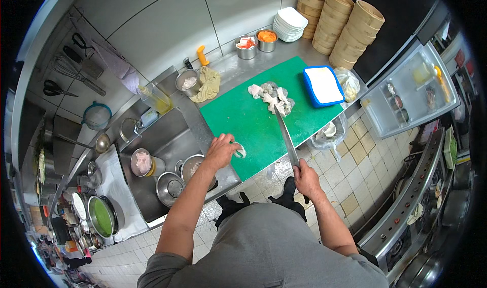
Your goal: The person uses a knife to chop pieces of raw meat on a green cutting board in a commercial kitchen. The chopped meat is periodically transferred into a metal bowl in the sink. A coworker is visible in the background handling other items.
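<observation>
In my right hand is the handle of a long kitchen knife. Its blade slants across a green cutting board, and the tip reaches a small heap of pale raw pieces, perhaps seafood or meat. At the board's left end, my left hand has its fingertips bent around one white, thin piece lying on the green surface. The fingers partly hide that piece. On the board's right end sits a blue-rimmed container with a flat white top.
Left of the board is a steel sink with metal bowls. Metal pots of orange slices and red-and-white food, stacked white plates and bamboo steamers line the back. An open fridge door stands right.
</observation>
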The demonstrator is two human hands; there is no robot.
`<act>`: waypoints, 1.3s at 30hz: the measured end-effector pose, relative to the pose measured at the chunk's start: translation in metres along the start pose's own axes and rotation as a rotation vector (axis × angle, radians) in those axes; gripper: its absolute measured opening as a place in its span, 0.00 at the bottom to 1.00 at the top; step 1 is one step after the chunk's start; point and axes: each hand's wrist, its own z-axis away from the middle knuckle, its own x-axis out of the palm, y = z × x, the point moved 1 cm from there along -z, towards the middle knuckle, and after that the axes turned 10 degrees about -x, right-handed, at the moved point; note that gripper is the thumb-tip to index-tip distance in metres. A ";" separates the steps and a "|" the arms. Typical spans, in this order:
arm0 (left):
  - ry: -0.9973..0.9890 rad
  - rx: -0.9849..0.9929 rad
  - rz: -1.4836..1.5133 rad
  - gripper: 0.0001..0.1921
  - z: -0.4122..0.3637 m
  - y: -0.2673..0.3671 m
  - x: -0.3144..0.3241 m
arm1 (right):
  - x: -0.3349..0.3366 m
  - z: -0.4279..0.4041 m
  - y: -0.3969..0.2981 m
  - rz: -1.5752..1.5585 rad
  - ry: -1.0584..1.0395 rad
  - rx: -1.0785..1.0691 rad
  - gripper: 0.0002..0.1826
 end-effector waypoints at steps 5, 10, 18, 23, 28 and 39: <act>-0.025 -0.022 -0.061 0.07 -0.006 -0.005 -0.005 | 0.000 0.001 0.002 0.023 0.002 -0.027 0.13; -0.019 -0.040 -0.033 0.06 -0.006 -0.009 -0.008 | 0.001 0.006 0.011 0.040 0.008 -0.018 0.13; -0.067 0.198 0.017 0.08 -0.011 -0.014 0.002 | -0.003 0.011 0.011 0.013 0.024 -0.005 0.13; -0.011 0.311 0.022 0.07 -0.017 -0.016 0.010 | 0.002 0.019 0.012 -0.006 0.052 0.015 0.13; 0.015 0.193 0.072 0.06 -0.012 -0.005 0.033 | 0.003 0.021 0.008 -0.021 0.013 0.049 0.12; 0.348 -0.291 0.167 0.17 -0.006 0.044 0.068 | 0.014 0.010 -0.007 0.126 -0.240 -0.034 0.14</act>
